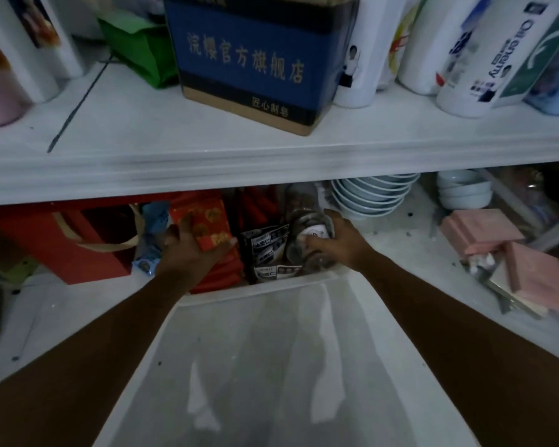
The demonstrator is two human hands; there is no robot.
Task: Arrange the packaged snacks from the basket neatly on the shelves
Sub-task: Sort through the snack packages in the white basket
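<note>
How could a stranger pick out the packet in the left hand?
Look under the long white shelf board, at the far end of the white basket. There the left hand grips a red packet printed with gold motifs; its neighbours are black-and-white packets and a clear jar in the right hand.

Dim, bluish light falls on a white painted upper shelf (pixel 207 146) with a moulded front edge. On it stand a blue-and-brown cardboard box with gold characters (pixel 252 59), a green paper bag (pixel 139 50) to its left and tall white plastic bottles (pixel 471 59) to its right. The white lower shelf (pixel 410 233) carries stacked pale bowls (pixel 371 195) at the back, pink rectangular boxes (pixel 478 227) on the right and a red paper gift bag (pixel 46 240) on the left.
</note>
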